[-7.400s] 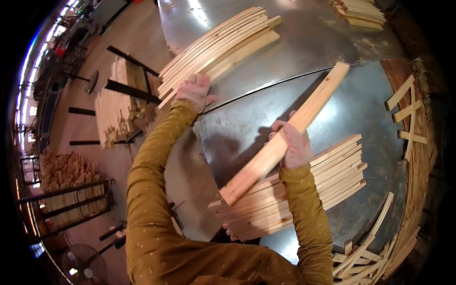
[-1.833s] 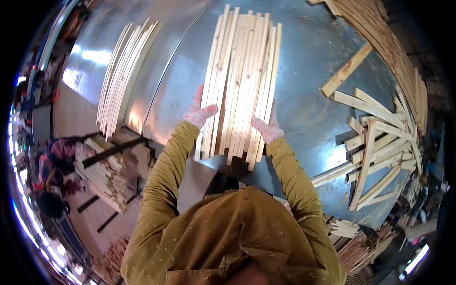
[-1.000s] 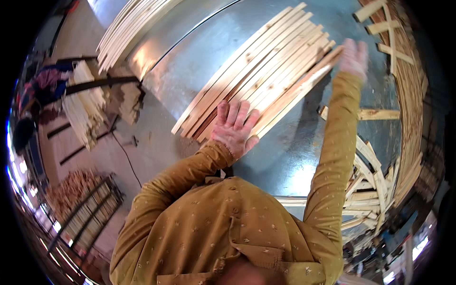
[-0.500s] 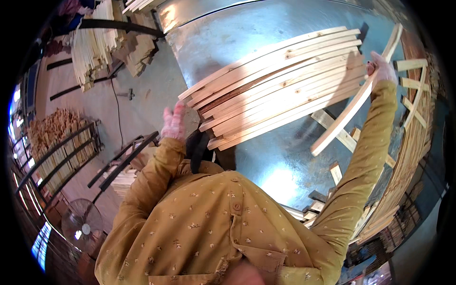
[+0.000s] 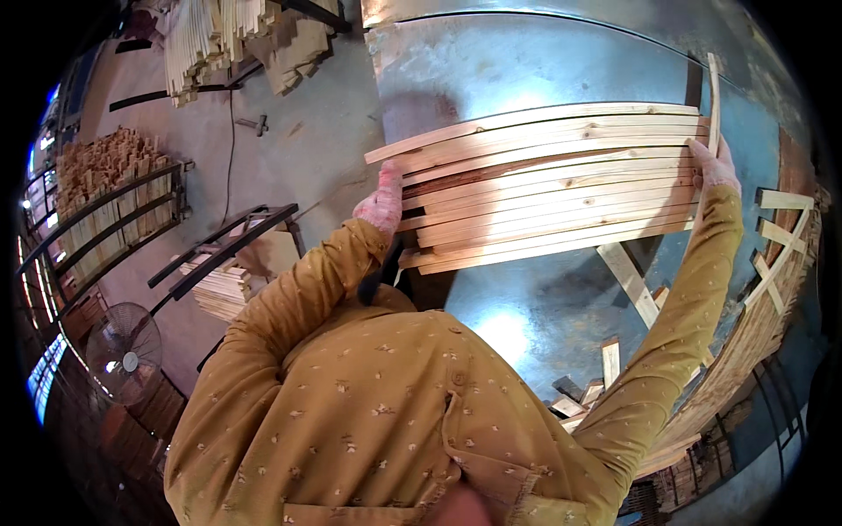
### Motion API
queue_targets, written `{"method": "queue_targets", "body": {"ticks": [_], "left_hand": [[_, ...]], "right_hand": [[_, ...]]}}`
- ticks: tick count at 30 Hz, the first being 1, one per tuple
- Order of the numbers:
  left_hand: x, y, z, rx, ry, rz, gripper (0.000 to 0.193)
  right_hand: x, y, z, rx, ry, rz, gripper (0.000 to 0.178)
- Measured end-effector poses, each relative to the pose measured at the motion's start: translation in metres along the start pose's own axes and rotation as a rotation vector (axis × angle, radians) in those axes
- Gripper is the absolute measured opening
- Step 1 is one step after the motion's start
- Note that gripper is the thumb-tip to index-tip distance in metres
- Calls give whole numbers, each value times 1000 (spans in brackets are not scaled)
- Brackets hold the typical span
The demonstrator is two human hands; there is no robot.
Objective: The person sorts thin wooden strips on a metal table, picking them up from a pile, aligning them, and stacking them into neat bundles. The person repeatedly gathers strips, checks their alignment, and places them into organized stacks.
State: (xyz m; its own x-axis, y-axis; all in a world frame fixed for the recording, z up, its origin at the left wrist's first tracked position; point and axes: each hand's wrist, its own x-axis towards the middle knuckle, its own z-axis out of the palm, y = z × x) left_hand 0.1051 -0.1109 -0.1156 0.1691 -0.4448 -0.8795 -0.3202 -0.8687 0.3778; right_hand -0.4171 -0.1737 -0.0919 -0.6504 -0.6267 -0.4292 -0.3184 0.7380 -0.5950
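Long pale wooden slats point(image 5: 561, 180) lie side by side on a metal table point(image 5: 491, 302), their left ends uneven. Against those left ends rests my left hand point(image 5: 383, 200), in a pinkish glove. Its fingers are stretched out along the ends, not wrapped round a slat. At the right ends, my gloved right hand point(image 5: 717, 167) is closed round a loose wooden strip point(image 5: 714, 101). The strip stands crosswise to the slats, close to their right ends; my hand and sleeve hide its lower part. One dark, bark-edged slat point(image 5: 491, 172) shows among the pale ones.
A flat board point(image 5: 629, 282) and short wood offcuts point(image 5: 611, 361) lie on the table's near right part. Crossed strips point(image 5: 776, 254) lie along the right edge. Left are a rack of wood pieces point(image 5: 114, 188), a low black stand point(image 5: 224, 250), a fan point(image 5: 125, 351) and stacked slats point(image 5: 206, 44).
My left hand has moved right and come against the slats' left ends. My right hand has swung the loose strip from slanting to nearly square across their right ends. The view has shifted.
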Motion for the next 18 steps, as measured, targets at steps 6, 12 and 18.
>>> {"method": "queue_targets", "body": {"ticks": [6, 12, 18], "left_hand": [[-10, 6, 6, -205, 76, -63, 81], [-27, -18, -8, -514, 75, 228, 61], [-75, 50, -72, -1174, -131, 550, 42]], "right_hand": [[28, 11, -10, 207, -90, 83, 51], [9, 14, -29, 497, -139, 54, 42], [-137, 17, -66, 549, -52, -53, 49]]}}
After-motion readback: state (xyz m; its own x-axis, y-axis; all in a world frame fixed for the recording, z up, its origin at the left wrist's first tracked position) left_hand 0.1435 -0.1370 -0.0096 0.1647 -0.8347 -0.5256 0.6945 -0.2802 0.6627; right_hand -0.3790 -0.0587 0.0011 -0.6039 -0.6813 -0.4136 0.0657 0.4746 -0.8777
